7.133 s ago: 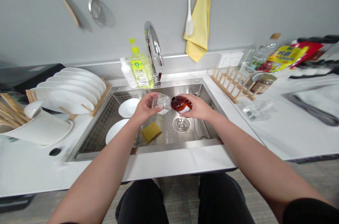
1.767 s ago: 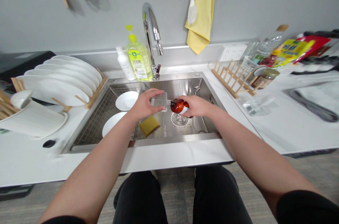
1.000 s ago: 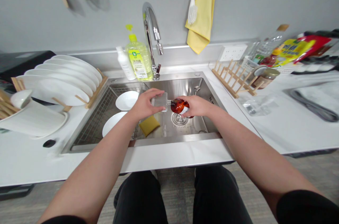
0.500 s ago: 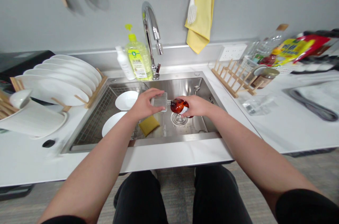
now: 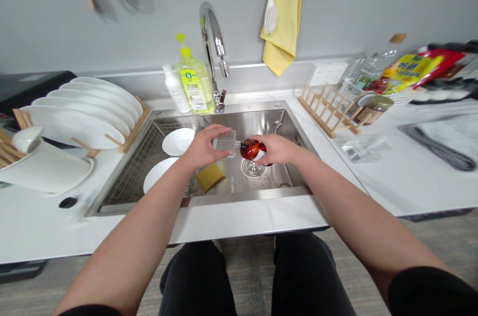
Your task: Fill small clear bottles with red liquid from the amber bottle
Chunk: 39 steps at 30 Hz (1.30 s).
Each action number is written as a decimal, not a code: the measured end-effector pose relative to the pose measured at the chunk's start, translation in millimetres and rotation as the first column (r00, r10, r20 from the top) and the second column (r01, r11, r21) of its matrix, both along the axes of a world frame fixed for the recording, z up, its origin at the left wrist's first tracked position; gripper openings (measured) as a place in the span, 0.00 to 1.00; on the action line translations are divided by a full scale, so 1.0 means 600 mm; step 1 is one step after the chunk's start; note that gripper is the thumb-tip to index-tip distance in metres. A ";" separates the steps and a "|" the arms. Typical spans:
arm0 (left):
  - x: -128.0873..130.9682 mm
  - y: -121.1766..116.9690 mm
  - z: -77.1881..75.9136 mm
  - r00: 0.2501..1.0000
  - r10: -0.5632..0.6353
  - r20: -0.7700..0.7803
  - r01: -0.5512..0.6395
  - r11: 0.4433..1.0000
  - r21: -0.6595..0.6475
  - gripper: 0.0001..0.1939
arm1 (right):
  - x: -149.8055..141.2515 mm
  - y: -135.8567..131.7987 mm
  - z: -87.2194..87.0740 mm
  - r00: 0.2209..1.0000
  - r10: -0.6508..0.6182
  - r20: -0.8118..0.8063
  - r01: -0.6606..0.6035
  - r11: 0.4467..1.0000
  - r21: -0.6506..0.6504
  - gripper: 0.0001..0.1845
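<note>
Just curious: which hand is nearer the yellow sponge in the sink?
Left. The left hand, gripping a clear square bottle, is just above the yellow sponge, not touching it; the right hand, gripping an amber bottle, is farther off.

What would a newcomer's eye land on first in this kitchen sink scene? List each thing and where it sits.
Above the steel sink, the left hand grips a small clear glass container while the right hand holds an amber bottle against it. Behind the sink stands a yellow-green dish soap bottle, and a yellow cloth hangs on the wall to its right.
</note>
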State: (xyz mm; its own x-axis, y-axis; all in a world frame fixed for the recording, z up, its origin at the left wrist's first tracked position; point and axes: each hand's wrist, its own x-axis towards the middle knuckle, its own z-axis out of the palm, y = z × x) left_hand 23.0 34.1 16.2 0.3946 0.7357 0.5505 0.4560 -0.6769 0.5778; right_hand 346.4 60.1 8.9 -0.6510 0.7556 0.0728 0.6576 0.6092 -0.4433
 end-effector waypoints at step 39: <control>0.004 -0.009 0.005 0.999 0.016 -0.040 -0.016 1.000 0.000 0.36 | -0.009 -0.008 0.000 1.000 0.011 -0.020 -0.012 0.999 -0.038 0.50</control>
